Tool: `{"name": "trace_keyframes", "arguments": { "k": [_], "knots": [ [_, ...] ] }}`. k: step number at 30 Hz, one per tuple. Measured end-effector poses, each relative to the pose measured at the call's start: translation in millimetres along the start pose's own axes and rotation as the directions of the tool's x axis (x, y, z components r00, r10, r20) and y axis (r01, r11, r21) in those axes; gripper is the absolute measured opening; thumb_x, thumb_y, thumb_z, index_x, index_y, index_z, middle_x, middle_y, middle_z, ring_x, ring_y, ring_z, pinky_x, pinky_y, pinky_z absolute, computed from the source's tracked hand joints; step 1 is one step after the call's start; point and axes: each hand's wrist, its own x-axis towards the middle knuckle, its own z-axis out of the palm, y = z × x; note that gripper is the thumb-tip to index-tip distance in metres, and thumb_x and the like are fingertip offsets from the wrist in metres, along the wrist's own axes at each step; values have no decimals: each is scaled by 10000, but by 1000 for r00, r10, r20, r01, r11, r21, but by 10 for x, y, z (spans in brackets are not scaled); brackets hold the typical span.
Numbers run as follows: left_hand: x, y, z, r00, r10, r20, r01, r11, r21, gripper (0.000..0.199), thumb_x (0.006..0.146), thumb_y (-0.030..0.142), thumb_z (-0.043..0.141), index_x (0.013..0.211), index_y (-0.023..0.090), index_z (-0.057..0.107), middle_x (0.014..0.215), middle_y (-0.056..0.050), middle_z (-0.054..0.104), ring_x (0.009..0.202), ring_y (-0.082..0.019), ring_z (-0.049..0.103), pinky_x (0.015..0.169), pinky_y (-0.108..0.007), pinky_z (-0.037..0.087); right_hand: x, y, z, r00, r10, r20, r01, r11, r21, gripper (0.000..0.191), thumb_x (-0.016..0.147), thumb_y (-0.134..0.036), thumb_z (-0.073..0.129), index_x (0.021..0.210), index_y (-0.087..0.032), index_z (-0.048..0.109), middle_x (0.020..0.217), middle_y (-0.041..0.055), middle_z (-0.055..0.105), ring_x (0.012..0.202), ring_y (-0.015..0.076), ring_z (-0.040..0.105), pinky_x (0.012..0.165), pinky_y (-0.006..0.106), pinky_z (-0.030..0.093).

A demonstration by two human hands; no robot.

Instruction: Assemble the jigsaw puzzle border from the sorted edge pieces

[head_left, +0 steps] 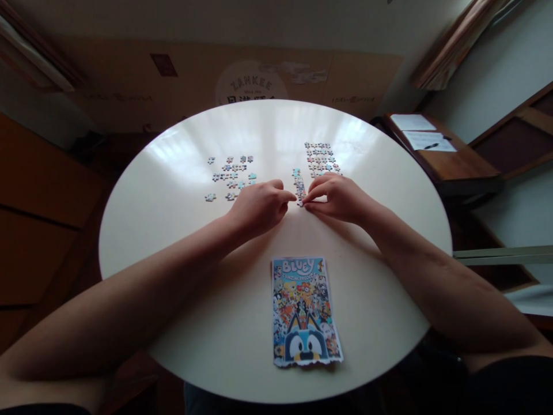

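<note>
A narrow strip of joined jigsaw puzzle pieces (pixel 299 183) lies upright in the middle of the white table. My left hand (pixel 264 204) comes in from the left, its index fingertip against the strip's lower left edge and its other fingers curled in. From the right, my right hand (pixel 339 196) pinches a jigsaw puzzle piece (pixel 300 203) at the strip's near end between thumb and fingers; fingertips partly cover it. Beyond the right hand stand rows of loose pieces (pixel 319 153). More loose pieces (pixel 233 168) are scattered past my left hand, which hides some.
Nearer me lies a Bluey picture sheet (pixel 306 311) with a torn bottom edge. The round table (pixel 207 340) has a curved rim. At the right, a wooden side table (pixel 458 164) carries papers (pixel 427 141) and a pen (pixel 431 146). A printed cardboard panel (pixel 190 86) stands behind.
</note>
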Motion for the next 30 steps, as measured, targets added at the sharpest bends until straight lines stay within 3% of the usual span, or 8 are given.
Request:
{"name": "trace_keyframes", "arguments": {
  "k": [5, 9, 12, 15, 19, 23, 30],
  "knots": [
    [18, -55, -77, 997, -12, -72, 9, 999, -38, 348, 885, 191, 488, 1050, 244, 790, 927, -56, 750, 711, -188, 651, 609, -286, 433, 1, -11, 2, 1000, -10, -8, 10, 1000, 1, 88, 836, -253, 703, 824, -253, 790, 900, 10, 727, 900, 194, 619, 829, 323, 453],
    [32, -222, -245, 972, -71, -225, 57, 996, -71, 315, 877, 204, 501, 1008, 214, 787, 887, -56, 761, 713, -180, 656, 645, -290, 461, 30, -55, -11, 996, -33, -80, 35, 999, 25, 78, 857, -269, 695, 811, -244, 752, 864, 8, 727, 852, 189, 618, 887, 360, 443],
    [28, -465, -419, 908, -194, -370, 172, 981, -93, 281, 867, 213, 520, 982, 205, 776, 739, -31, 728, 649, -163, 631, 640, -279, 455, 43, -120, -46, 969, 27, -246, -9, 997, 73, 176, 891, -290, 656, 733, -213, 674, 772, 17, 689, 769, 181, 592, 817, 359, 446],
    [8, -740, -578, 805, -313, -503, 296, 948, -115, 248, 847, 211, 514, 916, 190, 751, 584, 3, 628, 555, -148, 562, 607, -274, 420, 24, -179, -77, 916, 81, -394, -16, 986, 165, 345, 907, -270, 605, 585, -200, 502, 639, 13, 564, 685, 165, 521, 699, 323, 424],
    [-22, -998, -650, 708, -401, -581, 352, 914, -202, 203, 793, 163, 445, 704, 192, 625, 546, 13, 530, 536, -145, 496, 567, -281, 362, -19, -215, -64, 879, 139, -456, -7, 960, 278, 459, 871, -191, 599, 548, -208, 273, 576, -32, 331, 553, 117, 340, 543, 289, 306],
    [-37, -1059, -575, 736, -431, -521, 333, 902, -275, 203, 774, 154, 400, 595, 211, 475, 515, 21, 428, 529, -146, 443, 554, -293, 322, -39, -219, -12, 856, 152, -494, 5, 953, 303, 460, 834, -135, 605, 583, -211, 228, 603, -41, 272, 552, 110, 282, 534, 290, 266],
    [-46, -1061, -487, 785, -399, -474, 271, 909, -317, 189, 730, 102, 391, 587, 210, 448, 537, 23, 443, 550, -142, 453, 571, -288, 339, -70, -271, -3, 855, 111, -506, 41, 959, 279, 417, 758, -62, 582, 591, -211, 230, 598, -38, 272, 549, 113, 280, 524, 297, 221]
  ]
}}
